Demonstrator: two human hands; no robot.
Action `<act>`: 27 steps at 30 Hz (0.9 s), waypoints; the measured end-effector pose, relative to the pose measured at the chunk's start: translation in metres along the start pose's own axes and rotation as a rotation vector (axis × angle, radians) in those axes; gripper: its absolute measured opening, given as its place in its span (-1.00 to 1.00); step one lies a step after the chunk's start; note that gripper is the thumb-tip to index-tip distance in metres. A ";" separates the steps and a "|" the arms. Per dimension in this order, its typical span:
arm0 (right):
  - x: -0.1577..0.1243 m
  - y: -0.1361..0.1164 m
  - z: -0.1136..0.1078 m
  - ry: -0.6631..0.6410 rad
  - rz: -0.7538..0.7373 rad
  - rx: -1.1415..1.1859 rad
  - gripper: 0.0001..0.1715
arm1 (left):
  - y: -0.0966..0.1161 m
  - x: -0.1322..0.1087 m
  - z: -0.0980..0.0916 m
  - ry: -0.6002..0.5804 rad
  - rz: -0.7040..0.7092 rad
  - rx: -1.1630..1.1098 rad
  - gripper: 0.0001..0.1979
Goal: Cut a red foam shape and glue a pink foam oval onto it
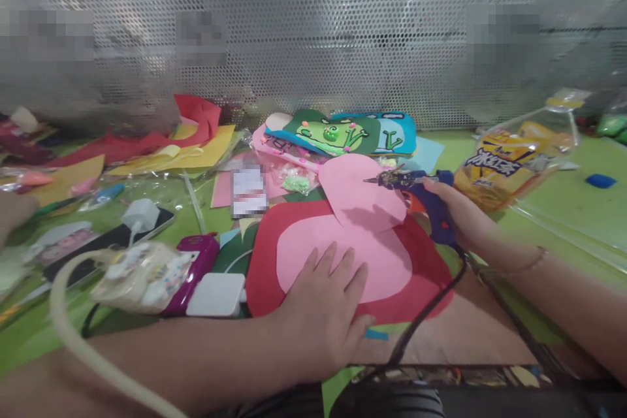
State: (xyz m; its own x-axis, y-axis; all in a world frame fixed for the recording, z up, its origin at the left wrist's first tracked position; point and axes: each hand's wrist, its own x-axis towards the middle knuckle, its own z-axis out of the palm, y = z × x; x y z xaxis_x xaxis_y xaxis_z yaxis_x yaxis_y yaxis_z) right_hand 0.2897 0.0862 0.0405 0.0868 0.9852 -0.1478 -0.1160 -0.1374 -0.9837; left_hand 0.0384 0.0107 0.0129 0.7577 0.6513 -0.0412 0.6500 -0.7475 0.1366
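Note:
My left hand (330, 304) lies flat with spread fingers on a pink paper oval (377, 255), which rests on a larger red rounded sheet (431, 268). In my right hand (465, 215) is a dark blue glue gun (438, 209) with an orange trigger. Its nozzle points left, above a second pink paper piece (347, 183) that overlaps the top of the red sheet. A black cord (426, 313) runs from the gun's handle down across the red sheet's right side.
A power strip (147, 274), white charger (218, 294) and phone (161, 222) are at left. Behind lie decorated green and blue craft panels (337, 134) and coloured sheets (210, 153). A bagged yellow snack pack (504, 163) stands at right. Perforated metal (313, 26) closes off the back.

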 end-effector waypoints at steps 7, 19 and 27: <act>0.011 -0.002 0.006 -0.052 0.047 0.078 -0.69 | 0.002 -0.002 0.001 0.004 0.005 0.015 -0.38; 0.013 0.000 0.008 0.179 -0.318 0.297 -0.77 | 0.002 -0.003 0.005 0.049 0.017 0.007 -0.38; 0.019 0.004 0.007 0.017 -0.071 0.321 -0.76 | 0.001 -0.003 0.000 0.068 -0.011 0.035 -0.35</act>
State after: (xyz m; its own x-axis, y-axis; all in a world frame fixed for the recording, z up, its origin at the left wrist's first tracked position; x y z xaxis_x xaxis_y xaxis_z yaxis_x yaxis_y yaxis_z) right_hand 0.2838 0.1050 0.0341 0.1220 0.9889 -0.0844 -0.4144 -0.0266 -0.9097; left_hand 0.0369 0.0081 0.0128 0.7455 0.6661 0.0248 0.6609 -0.7435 0.1019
